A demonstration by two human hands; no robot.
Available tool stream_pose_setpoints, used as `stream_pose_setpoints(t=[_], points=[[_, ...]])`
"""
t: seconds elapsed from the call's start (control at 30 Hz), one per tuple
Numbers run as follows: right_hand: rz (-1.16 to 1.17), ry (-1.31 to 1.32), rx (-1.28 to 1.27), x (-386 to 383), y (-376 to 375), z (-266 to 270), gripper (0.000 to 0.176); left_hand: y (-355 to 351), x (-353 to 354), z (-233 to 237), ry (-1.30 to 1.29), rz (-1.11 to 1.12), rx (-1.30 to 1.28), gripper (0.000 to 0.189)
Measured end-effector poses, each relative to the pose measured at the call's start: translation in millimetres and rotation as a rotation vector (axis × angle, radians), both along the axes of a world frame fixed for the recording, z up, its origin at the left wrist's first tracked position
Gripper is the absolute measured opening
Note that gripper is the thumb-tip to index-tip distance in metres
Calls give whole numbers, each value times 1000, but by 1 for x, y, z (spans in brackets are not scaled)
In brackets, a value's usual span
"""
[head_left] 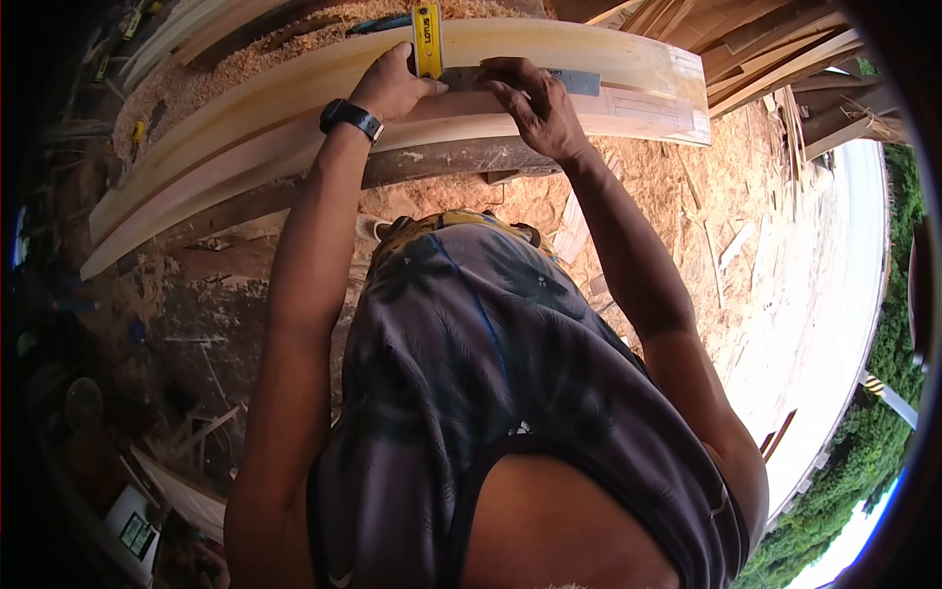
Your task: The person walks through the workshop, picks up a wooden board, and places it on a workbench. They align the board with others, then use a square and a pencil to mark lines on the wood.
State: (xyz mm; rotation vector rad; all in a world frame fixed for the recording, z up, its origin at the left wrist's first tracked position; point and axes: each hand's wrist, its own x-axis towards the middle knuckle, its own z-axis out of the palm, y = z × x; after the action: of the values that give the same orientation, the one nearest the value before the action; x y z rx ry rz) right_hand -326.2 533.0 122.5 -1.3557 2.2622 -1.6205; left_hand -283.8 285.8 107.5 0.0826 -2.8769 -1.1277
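Note:
Two long pale wooden boards [628,67] lie side by side across the upper part of the head view. My left hand [392,86], below a wristwatch, grips the lower end of a square with a yellow handle [427,39] marked LOTUS. A grey metal blade [579,82] extends to the right over the boards. On that blade rests my right hand [538,103], with its fingers bent and close together. Whether anything small is between its fingers is hidden.
A dark beam [442,159] runs beneath the boards. Wood shavings [235,69] lie behind them and sawdust covers the ground [677,206]. Stacked timber offcuts [775,44] are at the upper right. Loose scraps lie on the ground.

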Motion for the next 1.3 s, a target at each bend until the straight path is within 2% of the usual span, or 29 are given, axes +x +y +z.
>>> stream_pose_setpoints(t=[0.13, 0.2, 0.33, 0.53, 0.6, 0.63, 0.7, 0.73, 0.8, 1.3], points=[[-14, -17, -17, -4, -5, -14, 29, 1, 0, -1, 12, -7, 50, 48], [17, -234, -90, -4, -6, -17, 23, 0, 1, -2, 28, -13, 75, 47], [-4, -174, -43, -9, -5, -18, 21, 2, 2, 3, -2, 3, 17, 47], [-19, -496, -112, -6, -12, -21, 17, 7, 13, 2, 100, 31, 8, 46], [4, -29, 12, -9, -14, -31, 13, 10, 15, 0, 127, 39, -16, 46], [7, -31, 14, -10, -15, -32, 13, 10, 15, 0, 158, 25, -8, 47], [12, 337, -64, -10, -18, -31, 15, 10, 16, 0, 186, 16, 0, 47], [16, 337, -63, -8, -18, -29, 15, 10, 16, 0, 172, 23, 5, 47], [5, -85, -55, -4, -16, -26, 16, 10, 16, 0, 159, 32, 11, 46], [19, -34, 0, -6, -20, -22, 16, 8, 15, -6, 205, 16, 25, 45]])
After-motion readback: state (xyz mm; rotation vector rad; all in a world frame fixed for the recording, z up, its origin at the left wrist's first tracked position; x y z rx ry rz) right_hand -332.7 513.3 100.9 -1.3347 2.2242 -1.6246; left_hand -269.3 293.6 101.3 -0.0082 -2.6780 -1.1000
